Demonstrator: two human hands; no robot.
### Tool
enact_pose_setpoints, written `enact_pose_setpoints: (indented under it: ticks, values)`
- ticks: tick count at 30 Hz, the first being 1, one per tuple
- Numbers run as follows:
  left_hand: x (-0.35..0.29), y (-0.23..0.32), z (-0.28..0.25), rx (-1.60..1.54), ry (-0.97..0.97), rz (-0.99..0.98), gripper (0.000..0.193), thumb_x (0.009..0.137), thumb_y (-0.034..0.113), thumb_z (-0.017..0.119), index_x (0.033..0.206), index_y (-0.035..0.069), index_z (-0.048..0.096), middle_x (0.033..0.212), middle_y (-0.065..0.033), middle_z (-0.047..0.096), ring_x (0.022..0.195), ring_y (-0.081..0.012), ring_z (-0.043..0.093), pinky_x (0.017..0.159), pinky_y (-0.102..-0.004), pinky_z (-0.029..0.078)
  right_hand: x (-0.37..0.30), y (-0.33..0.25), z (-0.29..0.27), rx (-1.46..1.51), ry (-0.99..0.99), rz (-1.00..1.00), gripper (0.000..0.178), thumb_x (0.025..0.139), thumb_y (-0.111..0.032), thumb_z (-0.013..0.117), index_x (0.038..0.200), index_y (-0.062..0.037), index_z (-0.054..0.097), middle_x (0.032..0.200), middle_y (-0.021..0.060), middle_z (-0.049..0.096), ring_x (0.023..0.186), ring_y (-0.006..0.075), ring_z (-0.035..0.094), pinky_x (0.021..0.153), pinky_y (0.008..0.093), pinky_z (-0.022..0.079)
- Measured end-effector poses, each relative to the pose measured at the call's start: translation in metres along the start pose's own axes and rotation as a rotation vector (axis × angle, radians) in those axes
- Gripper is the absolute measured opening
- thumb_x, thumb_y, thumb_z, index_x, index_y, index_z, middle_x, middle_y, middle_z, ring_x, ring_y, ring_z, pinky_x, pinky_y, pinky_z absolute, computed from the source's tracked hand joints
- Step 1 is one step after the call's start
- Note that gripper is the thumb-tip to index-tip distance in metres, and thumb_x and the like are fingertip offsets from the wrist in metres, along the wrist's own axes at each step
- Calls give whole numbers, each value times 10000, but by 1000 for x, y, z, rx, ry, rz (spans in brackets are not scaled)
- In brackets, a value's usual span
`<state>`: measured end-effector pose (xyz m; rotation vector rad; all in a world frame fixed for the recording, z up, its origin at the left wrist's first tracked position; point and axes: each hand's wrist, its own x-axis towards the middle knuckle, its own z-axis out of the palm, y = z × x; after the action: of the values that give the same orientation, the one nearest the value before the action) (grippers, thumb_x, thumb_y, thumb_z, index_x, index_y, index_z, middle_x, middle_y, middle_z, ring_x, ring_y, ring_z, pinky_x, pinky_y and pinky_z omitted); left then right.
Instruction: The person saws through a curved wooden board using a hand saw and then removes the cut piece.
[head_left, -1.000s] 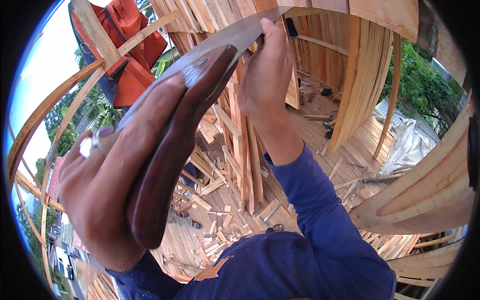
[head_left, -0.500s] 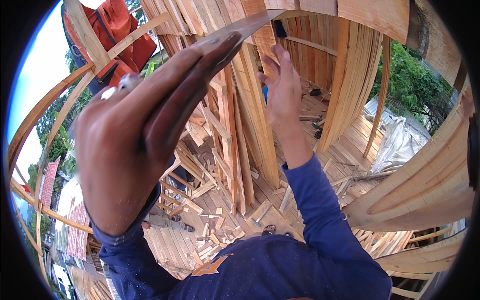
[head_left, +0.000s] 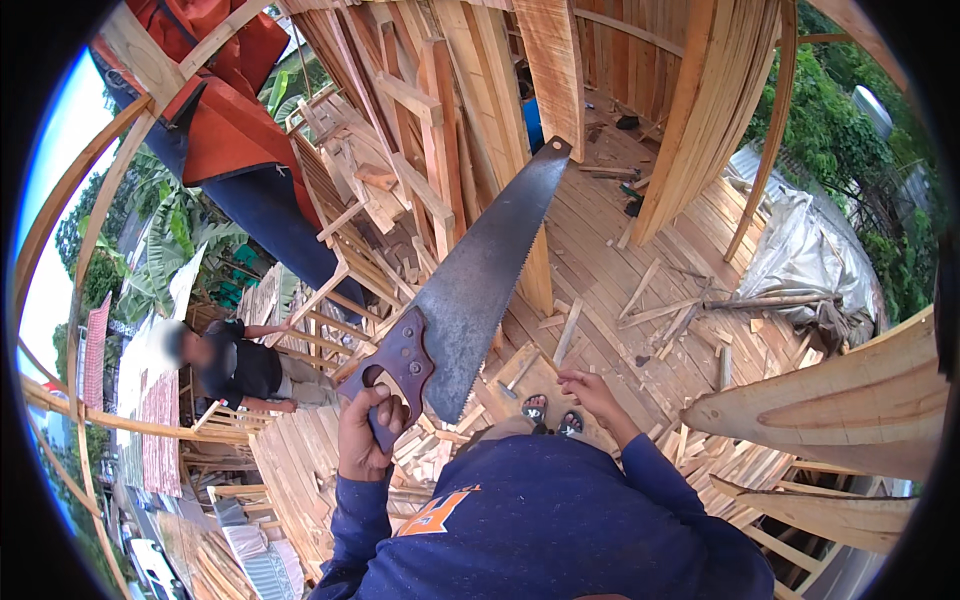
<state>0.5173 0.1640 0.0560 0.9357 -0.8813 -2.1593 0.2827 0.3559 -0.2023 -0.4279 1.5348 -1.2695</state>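
Observation:
My left hand (head_left: 368, 430) is closed round the dark wooden handle of a handsaw (head_left: 485, 270). The grey blade slants up and to the right, its toothed edge on the right side and its tip in front of an upright plank (head_left: 553, 75). My right hand (head_left: 595, 398) is held low in front of my body, fingers loosely stretched toward the left, with nothing visible in them. Just left of it, a hammer (head_left: 520, 372) lies on a board near my sandalled feet (head_left: 536, 407).
Wood offcuts (head_left: 430, 455) litter the plank floor (head_left: 600, 270). Upright timbers (head_left: 700, 130) stand ahead, and a large curved plank (head_left: 820, 410) juts in from the right. Another person (head_left: 245, 365) stands at the left beside wooden framing. A whitish sheet (head_left: 815, 265) lies at the right.
Both hands have come down from overhead. The saw, earlier raised near the top boards, is now lower and in full view. My right hand has moved down from beside the upright plank.

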Motion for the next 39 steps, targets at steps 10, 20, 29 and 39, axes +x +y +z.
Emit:
enact_pose_setpoints:
  ticks: [10, 20, 29, 39]
  values:
    - [9, -50, -33, -327, 35, -313, 207, 817, 55, 467, 1020, 47, 505, 513, 12, 391, 452, -114, 413, 482, -257, 419, -63, -121, 50, -72, -546, -256, 591, 839, -300, 621, 1301, -5, 401, 1167, 116, 525, 1030, 183, 522, 853, 311, 426]
    - [54, -147, -5, -379, 24, -594, 157, 857, 137, 545, 986, 48, 535, 811, -43, 626, 756, -151, 612, 733, -272, 511, -51, -101, 98, 192, -219, -205, 583, 889, -379, 541, 1282, 9, 352, 1200, 167, 454, 1098, 203, 473, 905, 330, 399]
    - [116, -212, 83, -707, -362, -710, 168, 886, 141, 513, 1003, 30, 562, 925, -76, 640, 851, -168, 618, 815, -303, 508, -25, -143, 54, -51, 658, -297, 508, 825, -225, 523, 1211, 66, 366, 1091, 253, 486, 1048, 363, 486, 917, 388, 372]
    - [126, -235, 177, -883, -565, -969, 237, 921, 232, 471, 1023, 44, 573, 989, -88, 628, 916, -195, 602, 835, -324, 488, -42, -196, -14, -118, 960, -271, 304, 800, -238, 518, 867, 54, 469, 767, 238, 564, 743, 381, 569, 681, 420, 432]
